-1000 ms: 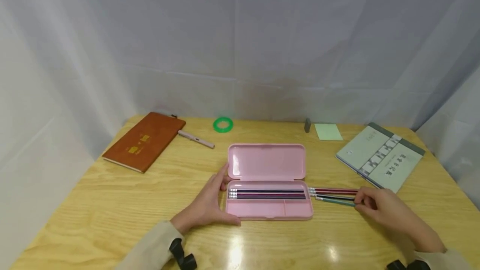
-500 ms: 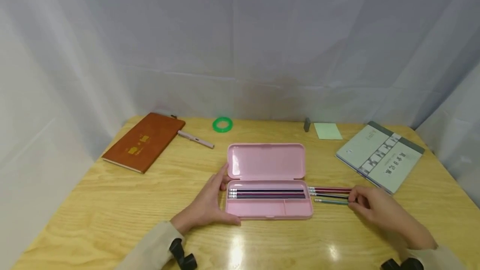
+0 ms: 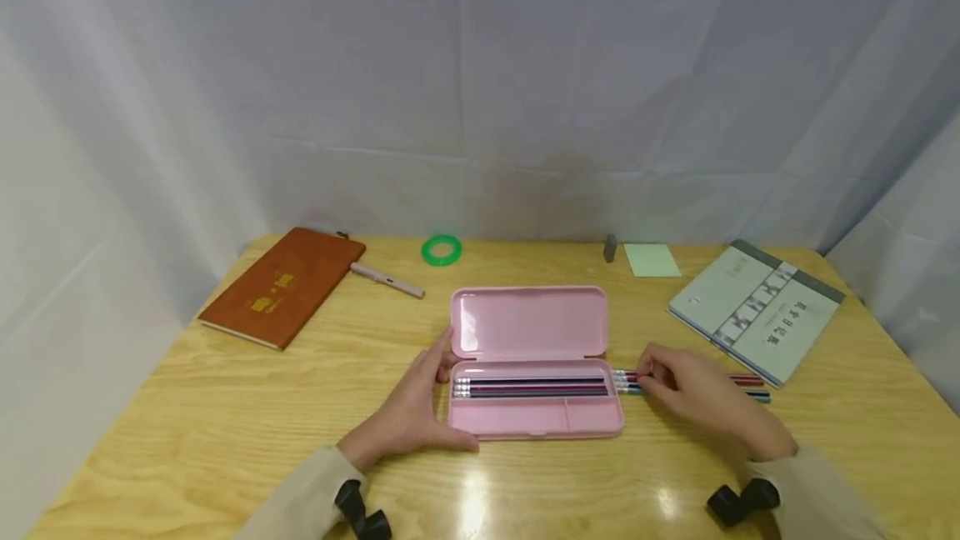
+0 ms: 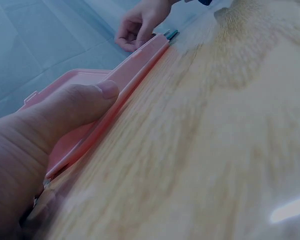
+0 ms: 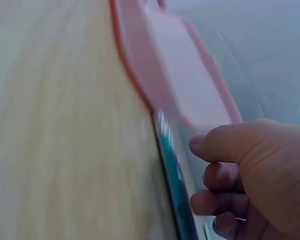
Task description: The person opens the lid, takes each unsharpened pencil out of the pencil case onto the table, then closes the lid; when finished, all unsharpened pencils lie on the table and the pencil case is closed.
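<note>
Pencils (image 3: pixel 748 380) — probably light, stiff, slick, best held mid-shaft — are laid right of the case (image 3: pixel 510 417) braced by the spread left hand (image 3: pixel 411 407); whether they are pinched by the right hand (image 3: pixel 693 390) cannot be told.

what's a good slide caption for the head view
Left hand against an open pink pencil case, right hand over pencils beside it.

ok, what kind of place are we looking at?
Probably a staged recording booth: pale cloth hangs behind and to the sides of a wooden table, which bears an open pink pencil case and a brown notebook.
</note>
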A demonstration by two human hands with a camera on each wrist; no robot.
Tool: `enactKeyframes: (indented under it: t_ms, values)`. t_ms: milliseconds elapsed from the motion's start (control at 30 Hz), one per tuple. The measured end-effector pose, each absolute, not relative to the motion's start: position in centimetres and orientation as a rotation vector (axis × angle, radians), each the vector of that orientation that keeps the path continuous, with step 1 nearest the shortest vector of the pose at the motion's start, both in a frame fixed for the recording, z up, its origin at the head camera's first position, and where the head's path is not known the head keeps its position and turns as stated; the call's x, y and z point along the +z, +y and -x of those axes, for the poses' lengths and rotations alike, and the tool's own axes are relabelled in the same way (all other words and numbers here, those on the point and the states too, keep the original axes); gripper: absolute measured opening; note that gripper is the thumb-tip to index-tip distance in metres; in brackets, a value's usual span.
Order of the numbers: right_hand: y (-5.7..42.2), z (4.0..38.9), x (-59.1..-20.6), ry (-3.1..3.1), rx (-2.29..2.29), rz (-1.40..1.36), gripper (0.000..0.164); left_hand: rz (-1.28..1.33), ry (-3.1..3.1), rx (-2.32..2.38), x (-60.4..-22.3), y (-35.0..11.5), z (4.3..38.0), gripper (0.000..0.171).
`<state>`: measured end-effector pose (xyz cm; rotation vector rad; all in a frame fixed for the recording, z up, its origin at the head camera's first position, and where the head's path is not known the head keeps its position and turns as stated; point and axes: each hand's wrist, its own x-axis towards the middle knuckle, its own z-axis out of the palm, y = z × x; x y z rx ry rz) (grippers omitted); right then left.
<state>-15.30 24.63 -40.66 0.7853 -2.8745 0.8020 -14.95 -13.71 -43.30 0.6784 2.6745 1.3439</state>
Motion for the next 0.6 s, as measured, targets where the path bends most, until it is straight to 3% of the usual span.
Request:
enactKeyframes:
  t_ms: [233,600]
  values:
    - [19.6,17.1,-39.8,-2.861,0.705,-0.987,0.003,-0.676,2.686,1.329,-43.4,-13.8,15.0,0.143]
    - [14.2,18.1,-40.0,-2.828,0.438,-1.132,0.004,-0.674,2.668,1.34,-43.5,-13.9,15.1,0.142]
